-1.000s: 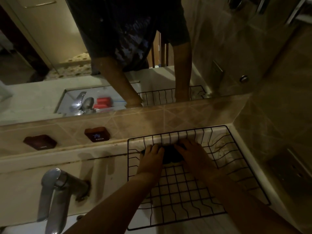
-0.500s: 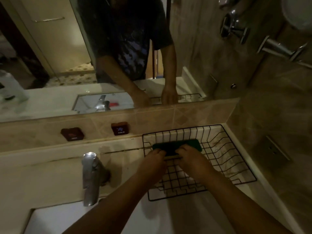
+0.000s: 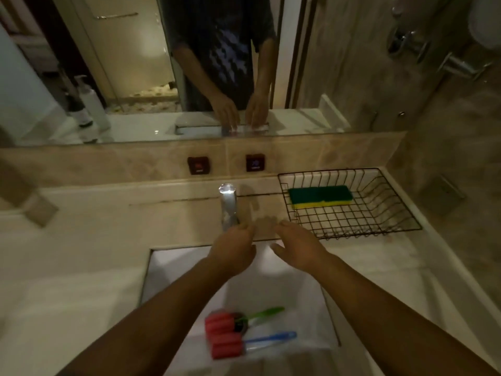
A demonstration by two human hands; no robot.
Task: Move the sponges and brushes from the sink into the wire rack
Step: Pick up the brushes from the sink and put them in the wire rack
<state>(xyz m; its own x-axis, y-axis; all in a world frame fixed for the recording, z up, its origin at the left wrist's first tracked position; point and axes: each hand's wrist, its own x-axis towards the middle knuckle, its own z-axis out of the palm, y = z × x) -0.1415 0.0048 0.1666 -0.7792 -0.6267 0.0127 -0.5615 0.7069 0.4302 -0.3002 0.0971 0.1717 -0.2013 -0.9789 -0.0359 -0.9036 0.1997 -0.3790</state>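
Sponges and brushes wait on two bare hands: the left hand (image 3: 235,253) and the right hand (image 3: 299,246) hover empty, fingers loosely spread, over the white rectangular sink (image 3: 189,259) just below the chrome tap (image 3: 229,206). Near the sink's front edge lie two red foam-headed brushes, one green-handled (image 3: 260,314), one blue-handled (image 3: 271,339), long axes left to right, handles pointing right toward the black wire rack (image 3: 379,210) on the surface. A green-and-yellow sponge (image 3: 321,198) already lies there crosswise. Wet handles could slip, I'd guess, or thin ones poke through the rack's gaps
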